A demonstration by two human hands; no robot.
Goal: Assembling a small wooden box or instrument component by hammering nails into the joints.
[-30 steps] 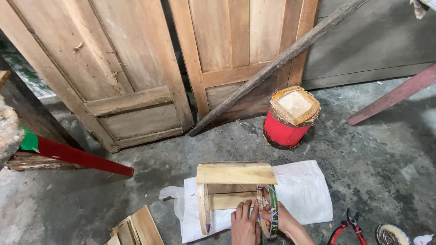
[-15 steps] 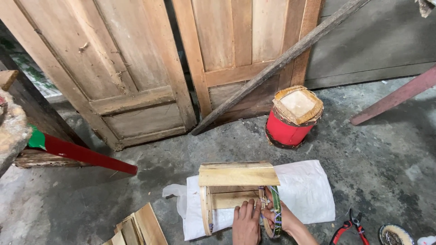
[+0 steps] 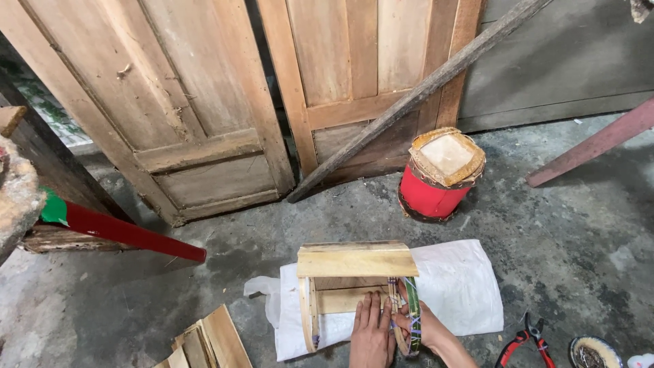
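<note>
Two wooden doors [image 3: 204, 116] fill the upper half of the frame, leaning side by side, with a long grey pole [image 3: 415, 95] slanting across the right one down to the concrete floor [image 3: 558, 232]. Lower centre, a white sack [image 3: 456, 286] lies flat on that floor, and on it stands a small wooden frame [image 3: 354, 272]: pale planks joined into a boxy stool shape, a flat board on top, a crosspiece between the legs, and multicoloured woven strips running down its right leg. The left hand [image 3: 371, 334] lies flat with fingers together against the lower crosspiece; the right hand [image 3: 419, 327] curls round the right leg where the coloured strips are, pinching them to the wood. Upper right of the frame sits a red drum-shaped bucket [image 3: 436, 177] capped by a woven lid with a pale square centre, so its contents are hidden. A red bar [image 3: 122, 232] with a green band crosses at left. Stacked planks [image 3: 204, 344] at bottom left, red-handled pliers [image 3: 524, 344] and a round tin [image 3: 594, 353] of something tangled at bottom right are all cut off by the edge.
</note>
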